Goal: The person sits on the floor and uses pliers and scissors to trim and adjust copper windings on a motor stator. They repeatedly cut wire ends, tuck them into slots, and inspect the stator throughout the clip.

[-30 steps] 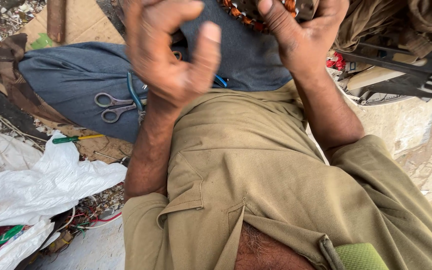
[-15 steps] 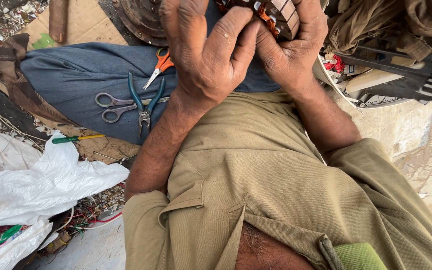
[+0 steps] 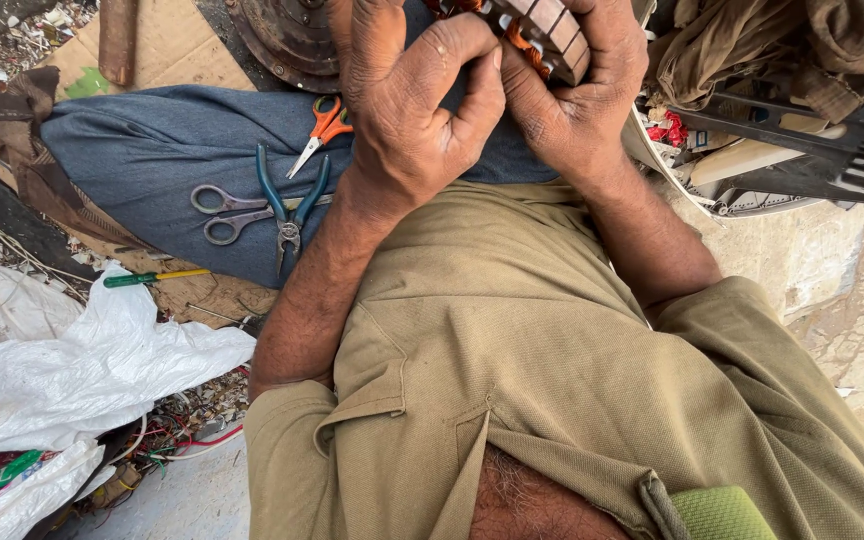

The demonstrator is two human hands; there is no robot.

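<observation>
Left hand [image 3: 407, 120]: curled up against the ribbed brown metal motor core wound with orange copper wire [image 3: 542, 30], thumb pressed over toward the other hand. The grip looks closed, fingers tucked in, but honestly can't tell how much of the core it actually has.

Right hand [image 3: 577, 105]: wrapped round the motor core from the other side, grip clamped on it, fingers hidden behind.

Motor core: right at the top edge of the view, squeezed between both hands, only the slotted rim and a bit of winding showing.

Blue-grey cloth [image 3: 152, 160]: spread on the ground, just left of the motor core and partly under the hands. This is where the tools sit.

Orange-handled scissors [image 3: 322, 125]: on the cloth, near the left hand, closest tool to the core.

Teal-handled pliers [image 3: 290, 205]: on the cloth, below-left of the core, handles spread.

Grey steel scissors [image 3: 227, 212]: touching the pliers, further left of the core.

Green-and-yellow screwdriver [image 3: 157, 277]: off the cloth edge, well down-left of the core.

White plastic sheet [image 3: 72, 365]: crumpled, far lower left of the core.

Round rusty metal disc [image 3: 287, 40]: just left of the core, at the top.

Olive shirt [image 3: 552, 380]: fills the frame below the core.
</observation>
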